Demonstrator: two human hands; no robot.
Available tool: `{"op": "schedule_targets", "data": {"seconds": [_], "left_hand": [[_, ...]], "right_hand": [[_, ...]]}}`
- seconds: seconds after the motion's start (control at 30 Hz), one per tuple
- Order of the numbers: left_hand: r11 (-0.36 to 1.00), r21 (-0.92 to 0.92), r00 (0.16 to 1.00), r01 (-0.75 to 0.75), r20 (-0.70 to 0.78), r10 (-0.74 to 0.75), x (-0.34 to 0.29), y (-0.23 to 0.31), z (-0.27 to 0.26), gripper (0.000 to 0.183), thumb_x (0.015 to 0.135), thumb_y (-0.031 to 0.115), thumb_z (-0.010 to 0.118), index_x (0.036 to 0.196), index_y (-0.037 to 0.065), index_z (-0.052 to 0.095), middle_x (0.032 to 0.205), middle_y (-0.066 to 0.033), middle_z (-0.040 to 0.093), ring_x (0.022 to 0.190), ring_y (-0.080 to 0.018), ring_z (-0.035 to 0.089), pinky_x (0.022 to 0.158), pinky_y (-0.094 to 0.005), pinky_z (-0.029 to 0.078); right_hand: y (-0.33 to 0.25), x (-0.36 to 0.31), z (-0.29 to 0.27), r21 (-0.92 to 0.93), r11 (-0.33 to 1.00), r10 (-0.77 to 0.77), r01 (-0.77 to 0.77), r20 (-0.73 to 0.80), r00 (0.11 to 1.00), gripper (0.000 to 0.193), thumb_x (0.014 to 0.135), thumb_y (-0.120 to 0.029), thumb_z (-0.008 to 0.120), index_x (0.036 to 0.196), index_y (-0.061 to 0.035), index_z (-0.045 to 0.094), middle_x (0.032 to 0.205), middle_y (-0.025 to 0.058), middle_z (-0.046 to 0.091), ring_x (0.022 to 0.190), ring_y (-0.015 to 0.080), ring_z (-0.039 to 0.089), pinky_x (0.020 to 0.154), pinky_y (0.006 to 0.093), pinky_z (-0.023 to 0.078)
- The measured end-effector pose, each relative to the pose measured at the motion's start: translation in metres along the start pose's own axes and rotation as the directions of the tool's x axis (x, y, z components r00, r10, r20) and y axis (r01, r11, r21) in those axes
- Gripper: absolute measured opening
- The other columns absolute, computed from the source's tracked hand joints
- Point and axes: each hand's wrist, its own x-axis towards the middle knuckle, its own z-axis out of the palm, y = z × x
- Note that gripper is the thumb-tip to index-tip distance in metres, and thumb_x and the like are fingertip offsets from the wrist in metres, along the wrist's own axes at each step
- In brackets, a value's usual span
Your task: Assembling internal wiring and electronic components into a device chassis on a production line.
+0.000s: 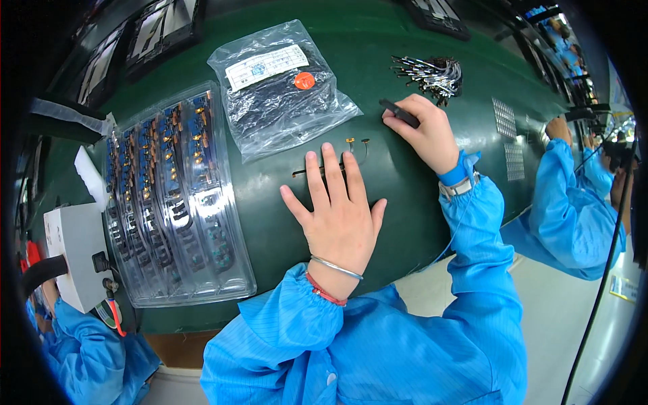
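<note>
My left hand point(339, 219) lies palm down on the green table mat point(398, 223), its fingers spread. Beneath its fingers is a thin black flex cable point(300, 173), mostly hidden; small connector ends point(350, 143) on thin leads show just beyond the fingertips. To the right, my right hand point(430, 131) is closed around a short black stick-shaped tool point(398, 113), whose exact kind I cannot make out. The tool is held above the mat, apart from the cable. Past it sits a heap of thin black cables with silvery ends point(432, 74).
A clear plastic tray point(202, 270) with rows of small flex parts stands left. Beyond my left hand lies a clear bag point(280, 94) of dark parts. A white box point(81, 256) with wires is at the far left. Co-workers' blue sleeves point(570, 202) show at both sides.
</note>
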Motion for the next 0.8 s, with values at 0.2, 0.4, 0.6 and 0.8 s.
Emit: {"op": "schedule_targets", "data": {"seconds": [0.2,0.4,0.6,0.8], "left_hand": [[1.0,-0.001,1.0,0.005,0.012,-0.005,0.001,0.0,-0.001,0.066,0.079,0.045,0.059,0.131,0.008,0.043,0.141,-0.0149,0.032,0.132,-0.0336,0.026,0.096,-0.0673,0.018],[1.0,-0.002,1.0,0.003,0.012,-0.003,0.0,-0.001,-0.001,0.065,0.079,0.044,0.058,0.132,0.01,0.042,0.141,-0.0149,0.032,0.131,-0.0344,0.027,0.096,-0.0675,0.018],[1.0,-0.008,1.0,-0.001,0.002,0.001,0.001,-0.002,0.0,0.063,0.078,0.044,0.06,0.13,0.012,0.045,0.14,-0.0141,0.033,0.128,-0.0336,0.03,0.096,-0.0681,0.017],[1.0,-0.014,1.0,0.017,-0.011,-0.018,0.002,-0.001,0.004,0.064,0.075,0.044,0.063,0.129,0.013,0.047,0.138,-0.0132,0.035,0.127,-0.0328,0.031,0.097,-0.0681,0.017]], "right_hand": [[0.012,-0.004,-0.004,0.229,0.967,0.122,-0.112,-0.031,0.992,0.013,0.078,-0.01,0.067,0.089,-0.0031,0.068,0.078,0.0078,0.059,0.072,0.0187,0.059,0.064,0.0298,0.046],[0.005,-0.007,0.001,0.038,0.995,-0.087,0.089,-0.062,0.994,0.017,0.073,-0.007,0.07,0.089,-0.0024,0.067,0.077,0.0088,0.059,0.069,0.0217,0.058,0.061,0.0295,0.046],[-0.01,-0.006,0.004,-0.014,0.998,-0.06,0.059,-0.059,0.996,0.015,0.073,-0.006,0.07,0.087,-0.0017,0.067,0.078,0.0094,0.058,0.069,0.0239,0.058,0.061,0.0306,0.046],[-0.044,-0.012,0.027,0.048,0.989,-0.141,0.141,-0.005,0.99,0.016,0.07,0.001,0.069,0.086,-0.0024,0.067,0.079,0.0079,0.058,0.07,0.0197,0.059,0.059,0.028,0.046]]}}
